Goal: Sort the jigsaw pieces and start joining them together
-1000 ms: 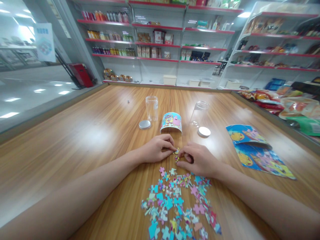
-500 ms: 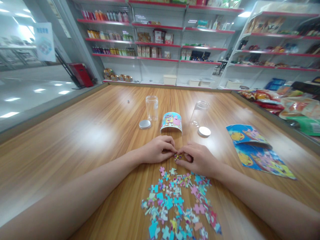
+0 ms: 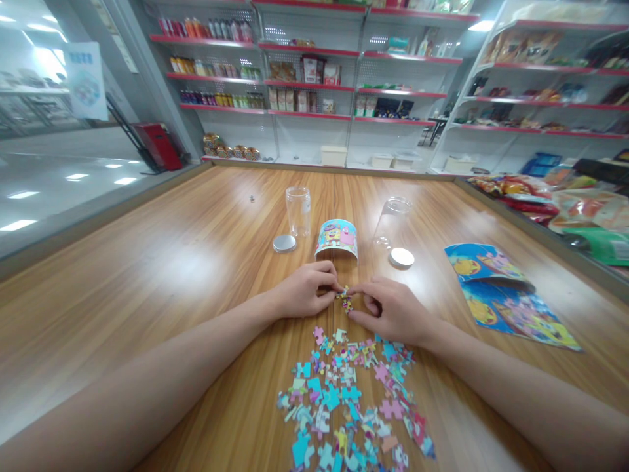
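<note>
Head view: left hand (image 3: 305,296) and right hand (image 3: 392,313) meet on the wooden desk (image 3: 162,262), fingers of both pinched narrowly on small joined puzzle pieces (image 3: 345,299) between them | loose puzzle pile (image 3: 348,400) just nearer the person | beyond: printed cup (image 3: 337,239), two clear jars, two lids, picture sheet (image 3: 506,295) at right.

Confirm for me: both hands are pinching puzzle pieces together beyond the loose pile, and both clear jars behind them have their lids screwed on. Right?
Not quite. In the head view both clear jars are open; the lids lie on the table beside them. The left hand and right hand do pinch puzzle pieces beyond the loose pile.
</note>
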